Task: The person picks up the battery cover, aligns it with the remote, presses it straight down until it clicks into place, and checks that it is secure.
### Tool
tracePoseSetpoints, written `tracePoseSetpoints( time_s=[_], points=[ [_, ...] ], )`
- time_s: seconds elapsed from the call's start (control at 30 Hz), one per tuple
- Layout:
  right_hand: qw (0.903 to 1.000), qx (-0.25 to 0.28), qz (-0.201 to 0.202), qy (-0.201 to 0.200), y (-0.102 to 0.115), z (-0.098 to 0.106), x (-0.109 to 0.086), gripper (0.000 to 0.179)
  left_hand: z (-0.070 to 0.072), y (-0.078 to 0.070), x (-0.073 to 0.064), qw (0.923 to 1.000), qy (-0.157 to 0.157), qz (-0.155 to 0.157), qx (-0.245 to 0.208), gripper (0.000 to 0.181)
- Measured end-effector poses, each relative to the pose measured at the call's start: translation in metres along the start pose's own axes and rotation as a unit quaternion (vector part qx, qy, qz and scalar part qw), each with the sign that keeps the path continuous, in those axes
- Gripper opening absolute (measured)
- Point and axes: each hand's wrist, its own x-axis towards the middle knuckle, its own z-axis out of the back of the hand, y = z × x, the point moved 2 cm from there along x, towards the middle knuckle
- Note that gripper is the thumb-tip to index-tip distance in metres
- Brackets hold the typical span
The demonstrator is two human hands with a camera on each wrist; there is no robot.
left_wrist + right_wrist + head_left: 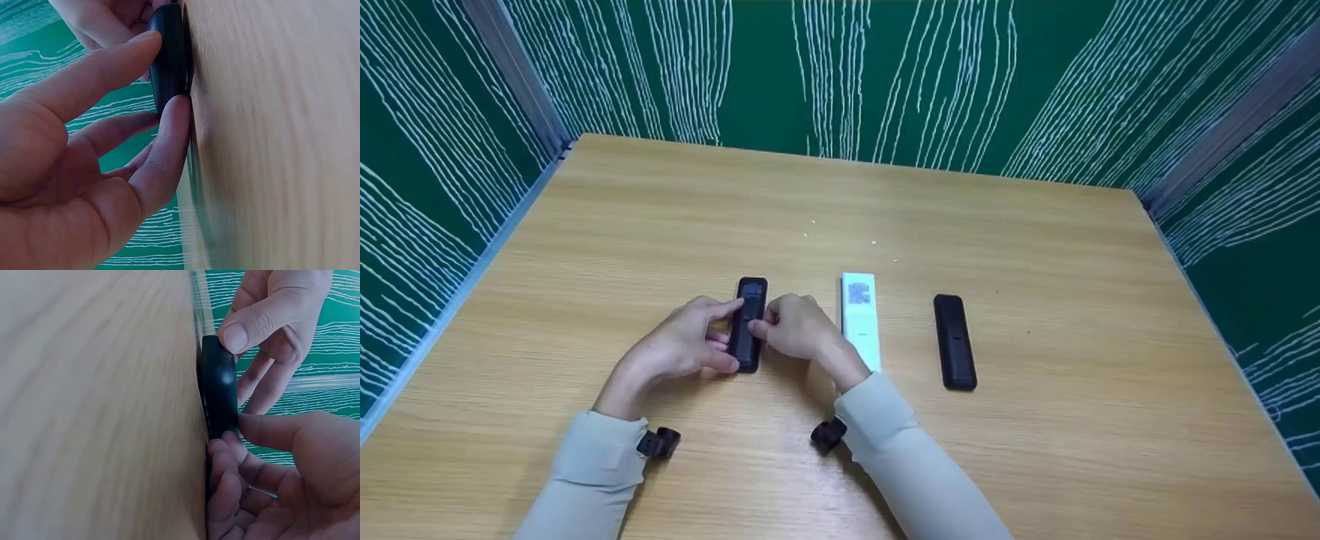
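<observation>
Wrist-worn cameras [658, 442] are sitting lowest in the head view, strapped over pale sleeves [598, 465]. Just beyond them, the left hand [679, 346] and the right hand [795, 326] are closing in from 9 and 3 o'clock on a black remote [748, 324] lying on the wooden table [1035, 450]. The left thumb and forefinger are pinching its edges; the right fingers are curling against its other side, thumb on top. Judging by this, the hands are steadying or prising at the remote's body, probably its back cover, which would call for firm side pressure and a sliding thumb. At 3 o'clock of the right hand, a white remote [861, 319] is lying just beside the wrist, close enough to be nudged. Farther toward 3 o'clock, a second black remote [955, 341] is resting well apart. Green patterned walls [840, 75] are enclosing the table.
</observation>
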Motion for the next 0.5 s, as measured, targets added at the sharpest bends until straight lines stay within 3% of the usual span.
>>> tracePoseSetpoints(
  time_s=[0.5],
  points=[
    [0.9994,0.01,-0.006,0.032,0.0001,0.0007,-0.002,0.03,0.0,-0.0003,-0.0009,1.0,0.001,-0.001,-0.002,0.099]
  ],
)
